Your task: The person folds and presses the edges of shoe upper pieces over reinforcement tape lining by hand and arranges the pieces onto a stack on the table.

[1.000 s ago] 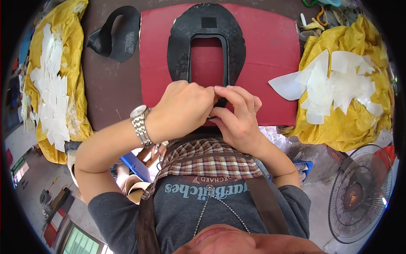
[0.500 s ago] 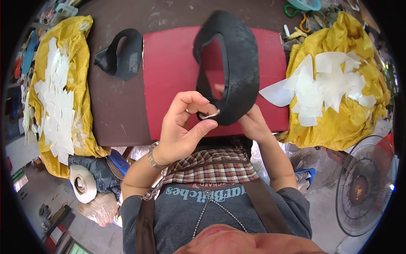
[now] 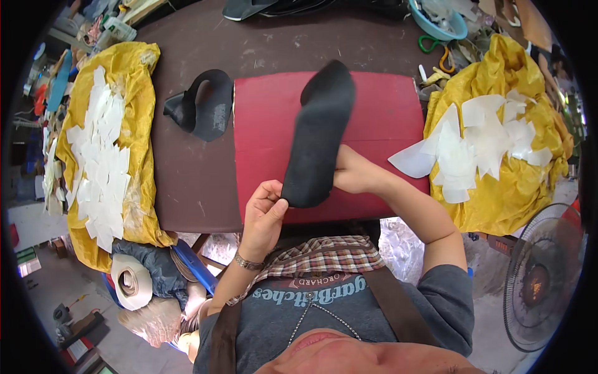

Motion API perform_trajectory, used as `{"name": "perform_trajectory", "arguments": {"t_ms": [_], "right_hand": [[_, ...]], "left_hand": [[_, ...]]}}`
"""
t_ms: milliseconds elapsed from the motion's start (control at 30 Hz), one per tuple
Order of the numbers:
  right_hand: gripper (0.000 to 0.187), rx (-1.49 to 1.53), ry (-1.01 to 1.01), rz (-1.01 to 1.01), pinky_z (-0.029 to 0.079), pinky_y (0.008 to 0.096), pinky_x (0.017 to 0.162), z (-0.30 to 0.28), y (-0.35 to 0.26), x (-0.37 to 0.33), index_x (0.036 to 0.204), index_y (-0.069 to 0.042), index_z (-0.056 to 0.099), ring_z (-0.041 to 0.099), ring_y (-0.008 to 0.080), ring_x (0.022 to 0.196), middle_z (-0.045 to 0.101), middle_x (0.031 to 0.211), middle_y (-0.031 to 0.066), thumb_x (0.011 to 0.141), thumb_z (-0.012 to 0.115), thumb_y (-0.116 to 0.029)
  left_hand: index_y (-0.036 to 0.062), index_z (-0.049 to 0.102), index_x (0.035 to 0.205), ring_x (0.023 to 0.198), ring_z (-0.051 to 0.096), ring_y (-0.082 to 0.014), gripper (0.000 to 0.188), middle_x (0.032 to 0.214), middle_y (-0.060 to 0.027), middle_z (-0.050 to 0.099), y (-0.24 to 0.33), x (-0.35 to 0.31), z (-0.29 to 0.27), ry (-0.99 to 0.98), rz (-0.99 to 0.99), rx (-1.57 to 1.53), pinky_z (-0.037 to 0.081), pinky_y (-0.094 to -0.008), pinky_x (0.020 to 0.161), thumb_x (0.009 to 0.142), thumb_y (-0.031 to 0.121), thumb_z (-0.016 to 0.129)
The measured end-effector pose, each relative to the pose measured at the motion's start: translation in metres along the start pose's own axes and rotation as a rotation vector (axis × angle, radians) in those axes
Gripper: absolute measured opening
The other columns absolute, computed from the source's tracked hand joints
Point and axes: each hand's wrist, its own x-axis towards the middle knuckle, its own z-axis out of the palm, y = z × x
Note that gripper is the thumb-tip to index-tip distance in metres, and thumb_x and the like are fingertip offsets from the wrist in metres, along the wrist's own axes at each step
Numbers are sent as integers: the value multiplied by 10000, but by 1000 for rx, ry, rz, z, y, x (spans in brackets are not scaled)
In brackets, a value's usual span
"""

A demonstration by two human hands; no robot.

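Observation:
A black shoe upper (image 3: 319, 134) is held up over the red board (image 3: 386, 131), its toe end pointing away from me and slightly blurred. My left hand (image 3: 265, 213) pinches its near lower corner between thumb and fingers. Against the upper's right side is my right hand (image 3: 356, 171), closed, with its fingertips hidden behind the black material. Another black upper (image 3: 212, 112) lies on the brown table (image 3: 187, 181), just left of the board.
White cut pieces lie on yellow sacks, a left sack (image 3: 142, 93) and a right sack (image 3: 498, 206). Green-handled scissors (image 3: 428, 43) and a light blue basin (image 3: 458, 26) sit at the far right. More black pieces (image 3: 324, 7) lie along the far edge. A fan (image 3: 542, 280) stands at right.
The upper has been turned from showing its open loop to showing its outer side, and lowered toward the board. My right forearm has swung outward; my left hand now pinches the near corner.

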Motion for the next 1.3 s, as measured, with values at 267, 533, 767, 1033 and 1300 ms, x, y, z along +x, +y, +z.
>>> {"name": "perform_trajectory", "arguments": {"t_ms": [267,533,767,1033,1300], "right_hand": [[208,-321,-100,209,501,363,740,17,-11,15,991,62,625,656,261,845,675,876,196,820,624,-55],[148,-110,-61,289,469,280,760,-4,-39,37,884,-19,650,599,91,839,653,840,11,902,658,-166],[76,589,343,35,468,299,802,-61,-9,39,905,-59,659,609,133,821,674,884,34,898,637,-132],[214,775,548,147,481,328,719,-129,-20,30,907,-73,626,613,190,783,646,842,39,962,505,-241],[326,539,574,504,548,341,778,-76,-30,-18,1082,-29,629,656,172,858,687,985,61,967,494,-303]], "left_hand": [[-2,545,1164,1028,583,-138,343,1106,-57,622,3,-1,-24,-101,-73,136,448,-311,938,908,182,680],[33,533,1217,1060,609,-205,408,1195,-98,622,3,-13,-16,-33,18,-273,485,-369,888,920,290,641],[83,507,943,813,462,-143,264,848,20,484,-3,-16,-21,-155,141,-450,375,-310,745,924,308,642],[37,488,1193,1189,499,-237,356,1161,-72,568,-1,-26,-21,-102,-84,-374,375,-401,1025,959,289,578],[-22,398,1376,1157,534,-328,603,1334,-195,487,106,48,12,-34,369,1427,420,-404,999,862,145,665]]}}
